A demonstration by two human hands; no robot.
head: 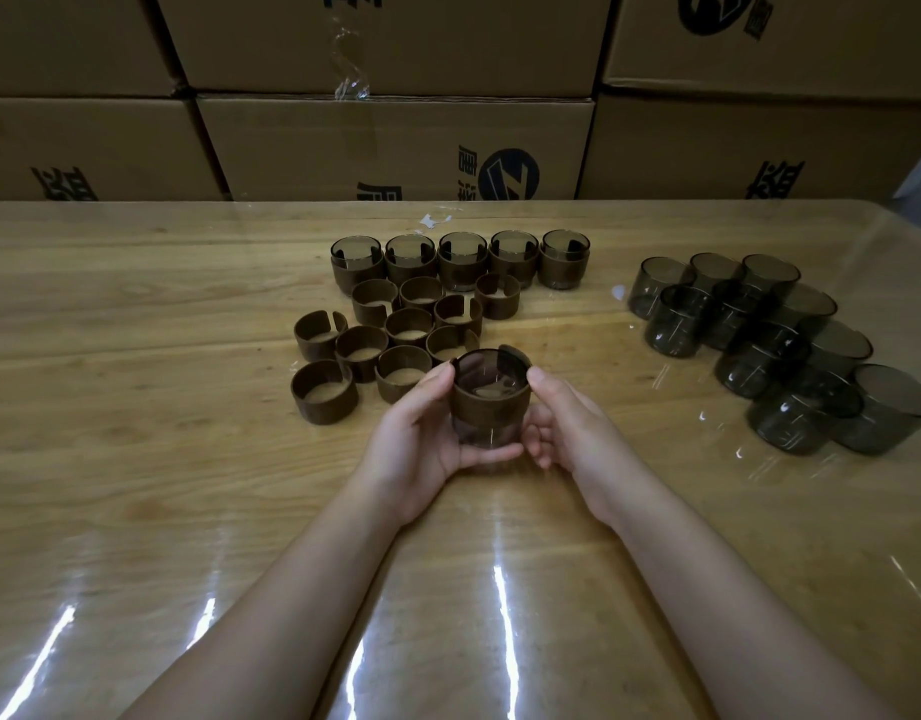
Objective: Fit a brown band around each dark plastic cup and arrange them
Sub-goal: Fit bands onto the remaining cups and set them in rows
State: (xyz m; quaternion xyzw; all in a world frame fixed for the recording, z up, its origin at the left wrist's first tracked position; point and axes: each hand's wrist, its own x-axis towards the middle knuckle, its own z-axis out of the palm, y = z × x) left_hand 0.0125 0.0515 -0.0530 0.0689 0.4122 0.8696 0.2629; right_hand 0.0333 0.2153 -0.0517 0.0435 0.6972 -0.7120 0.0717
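Both my hands hold one dark plastic cup [488, 379] above the table's middle. A brown band [487, 407] sits around the cup's upper part. My left hand [422, 444] grips the cup from the left with its thumb at the rim. My right hand [564, 423] grips it from the right, thumb also at the rim. Several loose brown bands [362, 350] lie in a cluster just beyond my hands. A row of several banded cups [461, 259] stands behind them. Several bare dark cups [759, 340] are grouped at the right.
The wooden table [136, 407] has a glossy clear cover with glare streaks near me. Stacked cardboard boxes [396, 142] form a wall along the far edge. The table's right corner [895, 220] shows at the upper right.
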